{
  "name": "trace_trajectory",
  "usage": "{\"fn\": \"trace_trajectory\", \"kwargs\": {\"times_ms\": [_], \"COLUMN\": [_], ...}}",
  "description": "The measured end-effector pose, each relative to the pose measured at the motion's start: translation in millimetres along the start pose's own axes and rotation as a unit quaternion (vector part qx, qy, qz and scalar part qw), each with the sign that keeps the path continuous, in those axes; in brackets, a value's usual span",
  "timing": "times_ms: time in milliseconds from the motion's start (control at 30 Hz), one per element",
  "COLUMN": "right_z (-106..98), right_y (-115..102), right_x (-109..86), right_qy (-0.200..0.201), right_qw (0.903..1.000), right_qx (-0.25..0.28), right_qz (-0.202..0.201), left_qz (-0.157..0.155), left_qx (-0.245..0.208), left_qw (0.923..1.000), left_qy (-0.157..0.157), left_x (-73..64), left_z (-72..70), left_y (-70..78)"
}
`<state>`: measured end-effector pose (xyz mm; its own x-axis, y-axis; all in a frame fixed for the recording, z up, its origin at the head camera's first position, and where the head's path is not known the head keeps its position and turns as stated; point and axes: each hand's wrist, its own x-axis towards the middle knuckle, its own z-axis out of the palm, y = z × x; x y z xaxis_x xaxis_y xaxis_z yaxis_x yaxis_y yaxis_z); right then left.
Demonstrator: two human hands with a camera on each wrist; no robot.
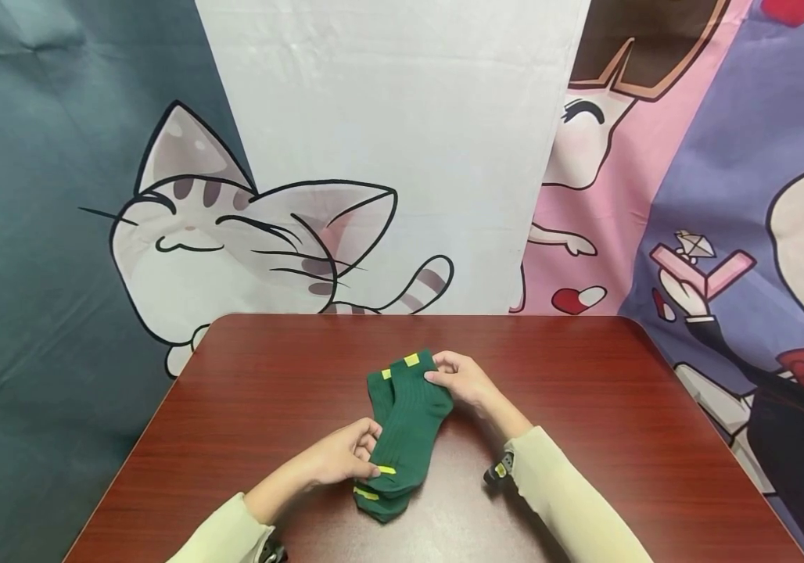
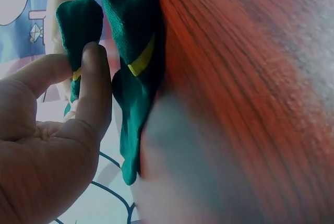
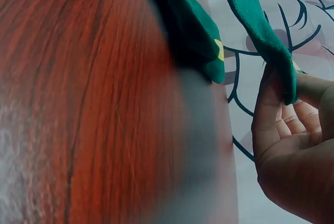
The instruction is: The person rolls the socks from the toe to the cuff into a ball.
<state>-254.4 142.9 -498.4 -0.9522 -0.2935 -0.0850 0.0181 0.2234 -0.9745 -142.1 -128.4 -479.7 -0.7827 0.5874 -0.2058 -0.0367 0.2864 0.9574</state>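
Note:
Two dark green socks with yellow marks are in the middle of the table, one over the other. Both hands hold the upper sock (image 1: 412, 422); the wrist views show a gap between it and the lower sock (image 1: 382, 510), which lies on the table. My left hand (image 1: 342, 455) pinches the upper sock near the yellow stripe at its toe end, thumb on top. At the cuff end, my right hand (image 1: 465, 381) pinches the sock's edge between thumb and fingers. In the right wrist view, the cuff (image 3: 282, 72) partly hides the fingertips.
The socks are over a reddish-brown wooden table (image 1: 268, 375) with rounded far corners. Behind it hangs a cartoon-printed cloth (image 1: 388, 117) with a cat on it. A dark wrist device (image 1: 499, 471) is at the right sleeve.

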Motion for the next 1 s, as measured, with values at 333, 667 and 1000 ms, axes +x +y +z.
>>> {"fn": "trace_trajectory", "kwargs": {"times_ms": [333, 667, 1000], "right_z": [10, 16, 23], "right_y": [0, 2, 1], "right_x": [4.0, 8.9, 13.1], "right_qy": [-0.007, -0.008, -0.006], "right_qw": [0.9998, 0.9999, 0.9997], "right_qx": [0.015, 0.008, -0.015], "right_qz": [0.012, 0.007, 0.016], "left_qz": [-0.002, -0.01, -0.013], "left_qx": [-0.008, -0.015, -0.003], "left_qw": [1.0, 0.9998, 0.9997], "left_qy": [0.001, 0.005, 0.022], "left_x": [-4.5, -8.0, -10.3], "left_z": [-2.1, -3.3, -3.6], "left_y": [-5.7, -8.3, -14.5]}}
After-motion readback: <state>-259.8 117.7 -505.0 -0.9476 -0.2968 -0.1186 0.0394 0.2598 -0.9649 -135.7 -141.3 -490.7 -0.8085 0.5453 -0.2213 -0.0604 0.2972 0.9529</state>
